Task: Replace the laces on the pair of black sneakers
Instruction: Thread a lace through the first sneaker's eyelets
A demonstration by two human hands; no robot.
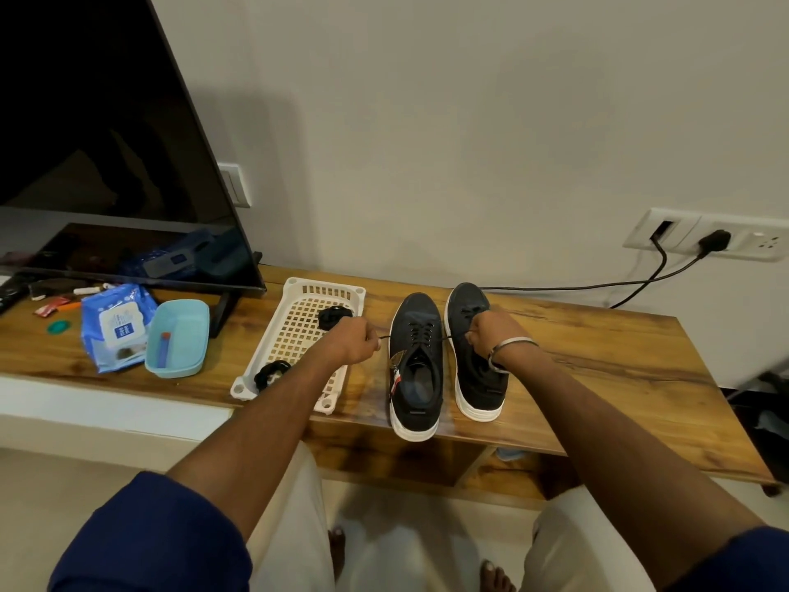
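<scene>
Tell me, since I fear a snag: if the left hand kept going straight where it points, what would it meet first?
Probably the left sneaker: the left hand points right toward it, pinching a lace end; depth is unclear.

Two black sneakers (416,361) with white soles stand side by side on a wooden table (597,361), toes toward the wall. The left hand (356,341) and right hand (491,335) each pinch one end of the left sneaker's black lace (420,333), pulling it sideways. A white basket (299,335) beside the shoes holds two coiled black laces (335,316).
</scene>
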